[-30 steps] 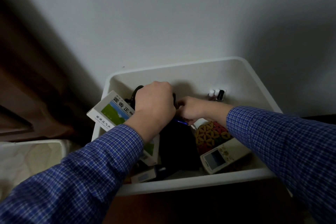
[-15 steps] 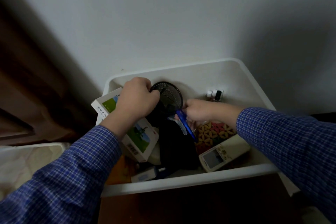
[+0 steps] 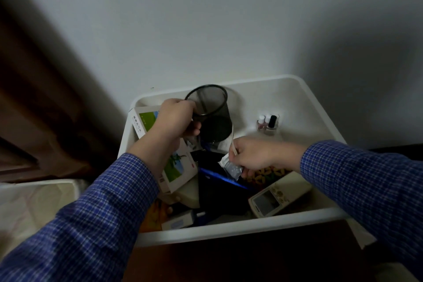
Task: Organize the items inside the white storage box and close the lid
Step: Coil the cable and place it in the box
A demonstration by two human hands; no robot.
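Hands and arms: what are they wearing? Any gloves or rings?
Both arms wear long sleeves of blue cloth with a fine check of darker and paler lines, like a button-up shirt. The left sleeve and the right sleeve each end at the wrist. The left hand and right hand are bare: no gloves, and no rings or watch that I can see.

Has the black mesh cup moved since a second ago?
Yes. The left hand has lifted the mesh cup up toward the box's back rim; earlier it lay low, mostly hidden.
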